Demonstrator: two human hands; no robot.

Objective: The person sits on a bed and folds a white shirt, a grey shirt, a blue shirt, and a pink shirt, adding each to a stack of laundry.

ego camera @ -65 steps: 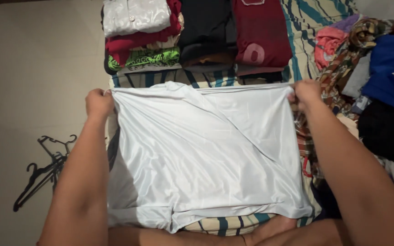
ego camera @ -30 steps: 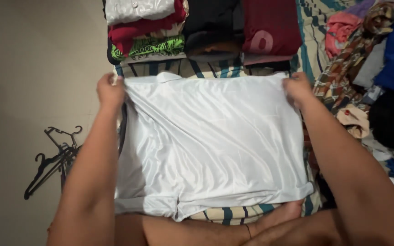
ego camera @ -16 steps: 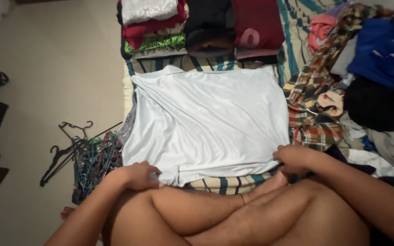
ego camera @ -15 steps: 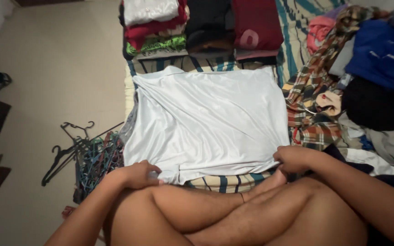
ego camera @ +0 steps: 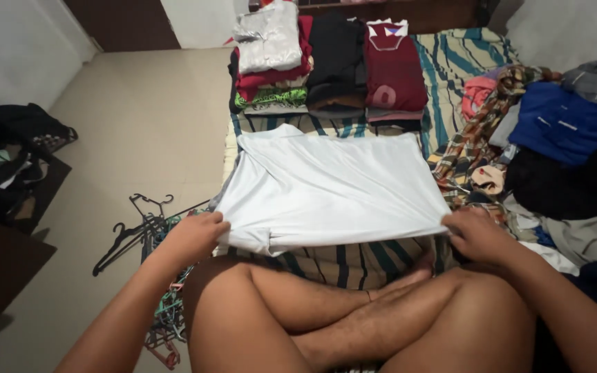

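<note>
A white shirt (ego camera: pixel 333 190) lies spread on a striped mat (ego camera: pixel 361 259) in front of my crossed legs. My left hand (ego camera: pixel 191 235) grips its near left corner, by a folded sleeve. Gripping the near right corner is my right hand (ego camera: pixel 475 235). The near edge is lifted a little off the mat. The far edge lies flat close to the folded piles.
Three stacks of folded clothes (ego camera: pixel 333 62) stand at the far end of the mat. A heap of loose garments (ego camera: pixel 554 145) lies on the right. Clothes hangers (ego camera: pixel 139 228) are scattered on the floor at left, with dark bags (ego camera: pixel 15 145) further left.
My hands left the shirt's far corners and came back to its near corners. The near edge has risen off the mat and the camera view has tilted up.
</note>
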